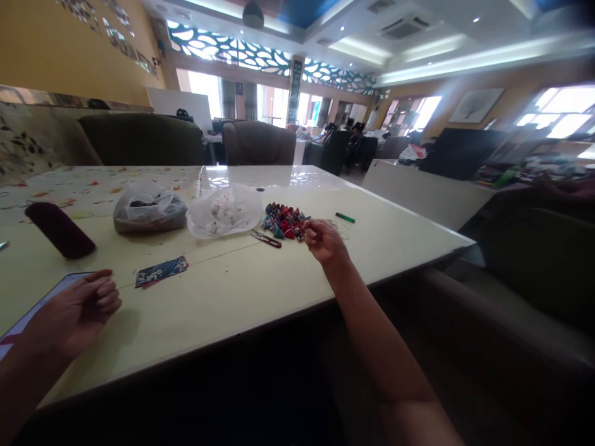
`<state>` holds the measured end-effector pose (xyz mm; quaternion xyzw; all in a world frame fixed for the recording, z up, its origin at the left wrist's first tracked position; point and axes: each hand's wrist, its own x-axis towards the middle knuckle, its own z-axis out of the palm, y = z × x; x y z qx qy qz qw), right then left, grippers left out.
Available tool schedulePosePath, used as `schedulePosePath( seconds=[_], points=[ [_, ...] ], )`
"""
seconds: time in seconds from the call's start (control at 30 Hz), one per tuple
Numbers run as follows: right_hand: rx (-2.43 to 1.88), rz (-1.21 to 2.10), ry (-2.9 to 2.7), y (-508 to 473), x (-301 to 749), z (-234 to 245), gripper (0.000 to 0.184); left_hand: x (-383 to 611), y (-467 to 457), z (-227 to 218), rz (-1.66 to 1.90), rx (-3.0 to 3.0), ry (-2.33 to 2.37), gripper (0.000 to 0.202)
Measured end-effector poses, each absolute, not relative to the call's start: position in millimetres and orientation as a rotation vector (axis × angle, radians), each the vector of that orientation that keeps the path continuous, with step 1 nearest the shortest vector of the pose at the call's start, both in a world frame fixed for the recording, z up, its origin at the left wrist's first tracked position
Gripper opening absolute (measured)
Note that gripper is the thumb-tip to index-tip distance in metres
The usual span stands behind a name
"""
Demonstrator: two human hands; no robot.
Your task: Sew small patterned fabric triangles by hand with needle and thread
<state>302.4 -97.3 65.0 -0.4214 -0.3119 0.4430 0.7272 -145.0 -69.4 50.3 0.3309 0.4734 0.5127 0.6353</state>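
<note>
From lower left to centre, the left hand [93, 300] and right hand [325, 240] pinch an apparent thin thread [223, 253]; flat navy-patterned fabric [161, 270] seems unworked, while red-and-blue pointed cloth pieces [284, 220] heaped centrally look finished.

No text can be read with certainty. Red marks, seemingly handwritten, are borne by the translucent white bag [225, 214] on the table [274, 282] near nine o'clock, but they cannot be deciphered. Vertical characters are carried by the dark sign [296, 77] on the pillar [302, 67] at twelve o'clock, too small to be made out. Shiny lettering [121, 37] is mounted on the yellow wall [39, 52] between ten and eleven o'clock, its words blurred and foreshortened.
</note>
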Motion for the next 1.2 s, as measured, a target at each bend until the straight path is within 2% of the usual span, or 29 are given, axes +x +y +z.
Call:
schedulePosePath(
  seconds=[0.13,0.27,0.33,0.43,0.6,0.77,0.9,1.07,1.2],
  points=[
    [-0.957,0.966,-0.786,-112.5,297.8,83.5,0.030,-144.9,-75.4,52.7,1.100,1.069,1.349,0.016],
    [-1.002,0.953,-1.054,-118.8,264.7,100.4,0.026,-119.0,-81.0,66.9,1.114,1.545,1.616,0.040],
    [-0.977,0.950,-1.164,-117.9,239.6,107.0,0.023,-91.4,-86.8,78.4,1.191,1.591,1.442,0.045],
    [-0.897,0.986,-1.272,-115.2,200.5,112.5,0.020,-38.1,-96.7,95.3,1.170,1.536,1.081,0.040],
    [-0.780,1.053,-1.265,-111.8,167.6,111.3,0.030,19.1,-102.1,98.2,1.015,1.312,0.637,0.019],
    [-0.824,1.161,-1.103,-114.1,195.7,116.0,0.039,-5.7,-87.4,77.8,0.992,1.286,0.731,0.016],
    [-0.818,1.039,-1.045,-116.7,234.5,127.0,0.042,-49.7,-71.4,67.8,1.000,1.241,0.897,0.013],
    [-0.791,0.925,-0.756,-111.2,275.0,139.6,0.031,-92.2,-61.4,66.9,1.014,1.039,0.996,0.008],
    [-0.821,0.832,-0.619,-107.5,298.6,142.0,0.040,-111.8,-62.8,67.0,1.035,0.907,1.002,0.006]
  ],
)
